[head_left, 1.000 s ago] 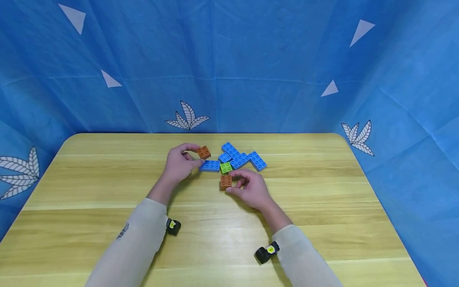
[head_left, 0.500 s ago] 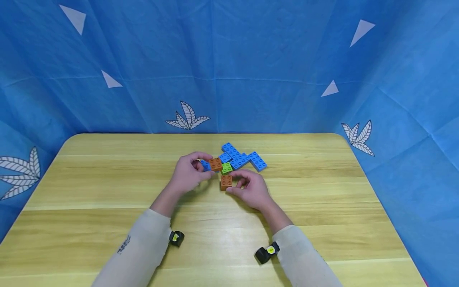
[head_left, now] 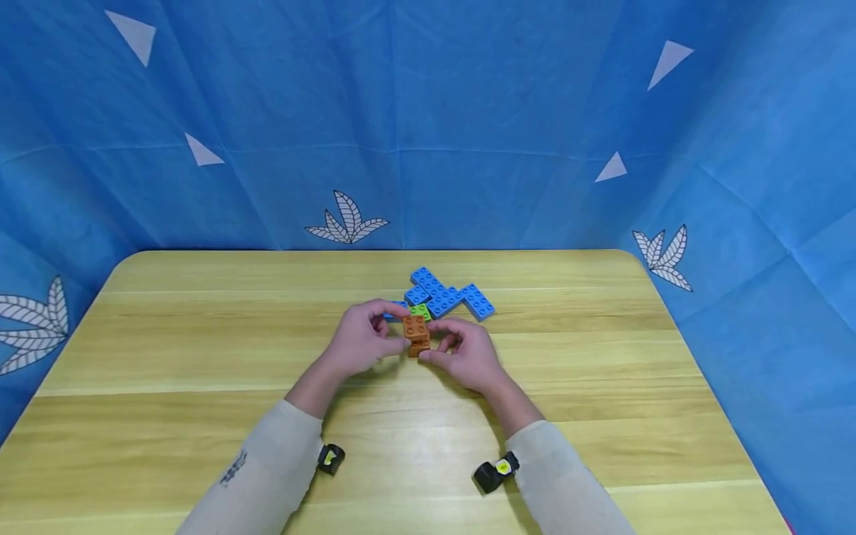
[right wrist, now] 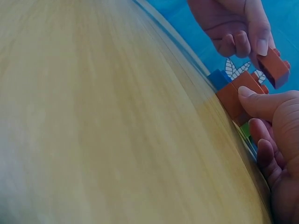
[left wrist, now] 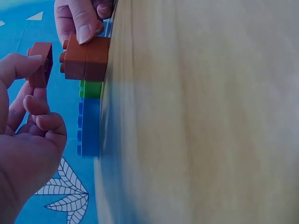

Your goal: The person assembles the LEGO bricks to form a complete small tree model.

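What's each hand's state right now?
Left hand: holding a brown four-stud toy brick above the table.
Right hand: holding a stack of two brown toy bricks on the table.

Head view bright w/ glare on tbl (head_left: 414, 438); wrist views dimmer, blurry.

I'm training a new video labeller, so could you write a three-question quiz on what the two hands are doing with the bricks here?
1. True or false: the upper brown toy brick in the left hand is pressed onto the lower brown block.

2. Which hand grips the lower brown block?
A. Left
B. Right
C. Both

3. Fill in: in the left wrist view, the toy brick between the lower brown block and the blue brick is ____ in colour.

Key:
1. False; the left wrist view shows a gap.
2. B, the right hand.
3. Green.
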The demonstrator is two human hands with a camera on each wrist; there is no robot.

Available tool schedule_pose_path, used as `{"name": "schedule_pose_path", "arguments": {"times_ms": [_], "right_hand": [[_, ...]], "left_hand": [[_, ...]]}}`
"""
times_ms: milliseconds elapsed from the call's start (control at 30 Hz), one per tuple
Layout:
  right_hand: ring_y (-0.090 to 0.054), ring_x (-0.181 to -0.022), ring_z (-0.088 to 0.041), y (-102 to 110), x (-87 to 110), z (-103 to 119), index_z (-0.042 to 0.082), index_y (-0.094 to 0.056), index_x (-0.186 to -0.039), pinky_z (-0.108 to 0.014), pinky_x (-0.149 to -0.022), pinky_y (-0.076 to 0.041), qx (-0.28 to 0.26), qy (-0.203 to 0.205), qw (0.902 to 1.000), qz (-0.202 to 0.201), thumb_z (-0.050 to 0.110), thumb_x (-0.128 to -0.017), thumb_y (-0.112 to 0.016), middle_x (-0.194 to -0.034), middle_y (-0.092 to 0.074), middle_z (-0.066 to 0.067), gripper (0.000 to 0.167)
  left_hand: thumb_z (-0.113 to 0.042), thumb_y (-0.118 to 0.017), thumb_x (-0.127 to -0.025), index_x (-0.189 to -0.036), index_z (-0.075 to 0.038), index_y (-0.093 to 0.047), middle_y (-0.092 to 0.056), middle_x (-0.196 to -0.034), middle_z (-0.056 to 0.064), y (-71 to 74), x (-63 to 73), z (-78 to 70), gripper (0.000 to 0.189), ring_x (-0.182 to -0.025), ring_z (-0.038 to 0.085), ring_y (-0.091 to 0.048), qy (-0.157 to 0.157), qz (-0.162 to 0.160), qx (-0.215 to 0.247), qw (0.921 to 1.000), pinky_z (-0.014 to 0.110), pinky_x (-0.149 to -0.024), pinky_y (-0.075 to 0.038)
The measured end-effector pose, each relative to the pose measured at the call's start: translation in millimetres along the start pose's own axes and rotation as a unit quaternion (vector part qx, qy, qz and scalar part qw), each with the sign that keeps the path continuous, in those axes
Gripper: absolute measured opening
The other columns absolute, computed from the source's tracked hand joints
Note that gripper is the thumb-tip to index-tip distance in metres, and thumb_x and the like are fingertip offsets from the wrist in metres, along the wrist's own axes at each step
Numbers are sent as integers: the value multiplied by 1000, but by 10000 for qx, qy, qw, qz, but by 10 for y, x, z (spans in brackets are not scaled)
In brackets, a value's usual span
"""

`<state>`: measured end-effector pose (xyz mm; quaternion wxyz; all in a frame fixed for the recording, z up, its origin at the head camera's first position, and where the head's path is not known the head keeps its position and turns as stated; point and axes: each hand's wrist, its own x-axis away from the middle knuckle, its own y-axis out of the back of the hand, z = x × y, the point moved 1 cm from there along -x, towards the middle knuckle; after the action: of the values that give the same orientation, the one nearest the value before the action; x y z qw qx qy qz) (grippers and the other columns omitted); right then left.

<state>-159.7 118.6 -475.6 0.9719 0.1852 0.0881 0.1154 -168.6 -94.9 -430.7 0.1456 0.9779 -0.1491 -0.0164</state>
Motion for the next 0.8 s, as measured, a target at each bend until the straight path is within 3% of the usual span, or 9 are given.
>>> {"name": "schedule_pose_path", "arguments": {"times_ms": [233, 800], "right_hand": [[-62, -70, -17, -8, -4, -22, 7, -73, -111, -29, -60, -50, 55, 6, 10000, 19, 7, -79, -86, -91, -67, 0, 34], [-62, -69, -17, 4, -14, -20, 7, -74, -108, -29, -59, -49, 76, 5, 10000, 56, 9, -79, -87, -88, -67, 0, 32]], "left_hand": [[1, -81, -78, -110, -9, -72, -50, -72, 9, -44, -15, 27, 35, -62, 20, -44, 19, 188, -216, 9996, 27, -52, -35], [-2, -82, -80, -111, -11, -71, -51, -79, 12, -101, -45, 47, 34, -65, 21, -45, 66, 189, -498, 9986, 28, -55, -36]]}}
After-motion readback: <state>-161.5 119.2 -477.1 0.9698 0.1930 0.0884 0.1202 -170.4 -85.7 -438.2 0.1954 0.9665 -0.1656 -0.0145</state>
